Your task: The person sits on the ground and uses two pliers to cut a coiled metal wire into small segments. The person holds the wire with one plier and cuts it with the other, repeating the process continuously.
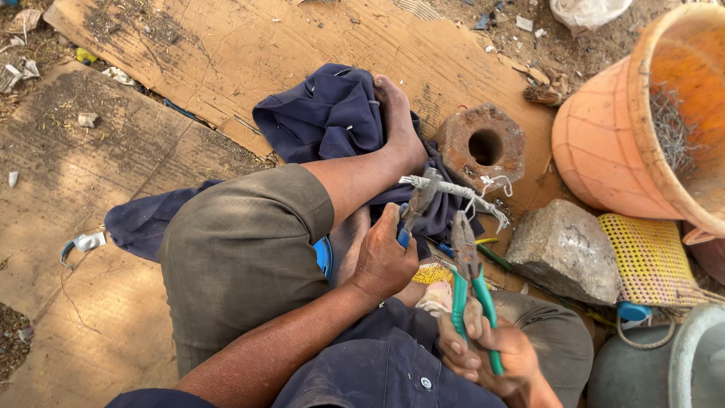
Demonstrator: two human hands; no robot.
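Two pliers in use, one per hand. Left hand [384, 257] clenched around blue-handled pliers [414, 208], whose nose grips a grey metal piece wound with white wire [453, 189], held at centre frame just above the person's shin. Right hand [491, 351], at 5 o'clock, grasps the green-handled pliers [468, 279], nose pointing up toward the wire's right end. Risk, as judged: the loose wire ends at 3 o'clock of the bundle could spring and prick the bare foot [396, 113] or fingers if either grip slips. Left forearm runs diagonally up from 7 o'clock, wrist straight; right wrist bent, fingers curled. Orange basket [604, 143] at 2 o'clock, stone block [566, 253] beside it.
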